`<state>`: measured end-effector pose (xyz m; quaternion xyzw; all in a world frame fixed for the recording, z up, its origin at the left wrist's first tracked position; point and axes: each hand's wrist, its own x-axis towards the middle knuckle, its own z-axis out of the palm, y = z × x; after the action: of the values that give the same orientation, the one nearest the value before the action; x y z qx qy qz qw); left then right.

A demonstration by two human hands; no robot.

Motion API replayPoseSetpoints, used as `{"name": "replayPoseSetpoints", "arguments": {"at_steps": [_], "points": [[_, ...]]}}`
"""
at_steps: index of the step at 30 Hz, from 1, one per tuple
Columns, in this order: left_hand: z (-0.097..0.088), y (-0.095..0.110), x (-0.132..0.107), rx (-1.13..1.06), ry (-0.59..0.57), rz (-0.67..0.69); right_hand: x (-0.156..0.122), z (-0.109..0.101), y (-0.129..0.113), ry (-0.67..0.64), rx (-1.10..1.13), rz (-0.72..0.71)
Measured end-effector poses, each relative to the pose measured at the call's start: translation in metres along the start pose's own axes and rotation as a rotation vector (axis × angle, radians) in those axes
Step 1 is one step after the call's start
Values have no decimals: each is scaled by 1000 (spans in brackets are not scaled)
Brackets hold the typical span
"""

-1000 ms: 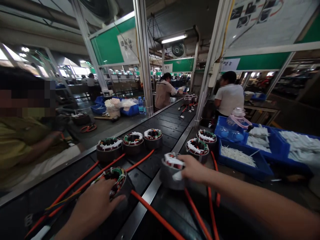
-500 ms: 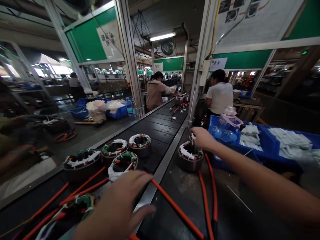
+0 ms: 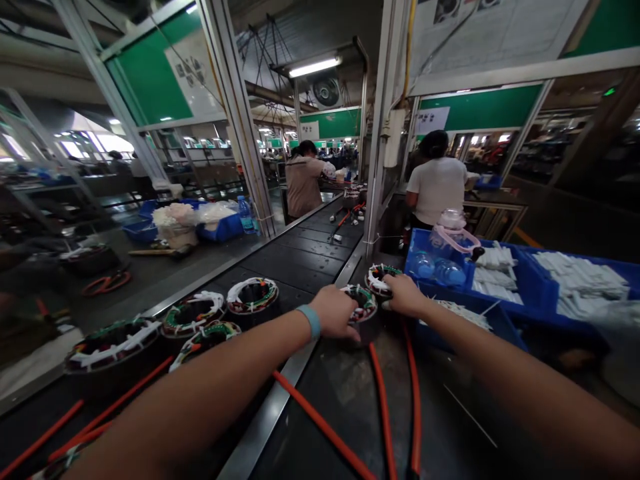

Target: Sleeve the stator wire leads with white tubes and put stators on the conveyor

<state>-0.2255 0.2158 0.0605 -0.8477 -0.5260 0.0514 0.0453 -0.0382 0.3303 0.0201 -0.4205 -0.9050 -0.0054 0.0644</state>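
Two wound motor stators stand one behind the other on the dark bench to the right of the metal rail. My left hand (image 3: 336, 312), with a blue-green band at the wrist, is closed on the left side of the nearer stator (image 3: 367, 308), thumb low at its front. My right hand (image 3: 404, 295) grips the right rim of the farther stator (image 3: 379, 277); its fingertips are partly hidden. Thick red-sleeved leads (image 3: 383, 407) run from these stators towards me. On the belt to the left sit several more stators (image 3: 253, 293) with white lacing, some behind my left forearm.
Blue bins (image 3: 543, 293) at the right hold bundles of white strips (image 3: 580, 273) and clear bottles. A metal rail (image 3: 280, 400) edges the black conveyor (image 3: 300, 257). Uprights (image 3: 383, 133) flank the line. Two people work farther along; another person is at the left edge.
My left hand has moved forward and right from over the belt's stators to the nearer bench stator. My right hand stays at the farther one. The camera view has shifted slightly right.
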Motion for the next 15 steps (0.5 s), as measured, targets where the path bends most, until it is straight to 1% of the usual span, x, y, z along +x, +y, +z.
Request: {"name": "replayPoseSetpoints", "arguments": {"at_steps": [2,5,7,9,11,12,13,15], "points": [[-5,-21,-2,13,-36,-64,-1,3,0,15,10,17],[-6,-54,-7,35,-73,-190,-1,4,-2,26,33,35],[-4,-74,-14,47,-65,-300,-1,4,-4,32,49,46],[-5,-88,-26,51,-24,-410,-2,3,-6,36,64,62],[-12,-94,-45,34,24,-480,-3,2,-9,42,83,93],[-17,-93,-60,15,36,-494,-3,2,-10,46,95,115],[-22,-89,-78,-8,35,-490,-2,2,-12,49,109,142],[-30,-73,-125,-78,4,-456,2,0,-14,50,148,200]]}}
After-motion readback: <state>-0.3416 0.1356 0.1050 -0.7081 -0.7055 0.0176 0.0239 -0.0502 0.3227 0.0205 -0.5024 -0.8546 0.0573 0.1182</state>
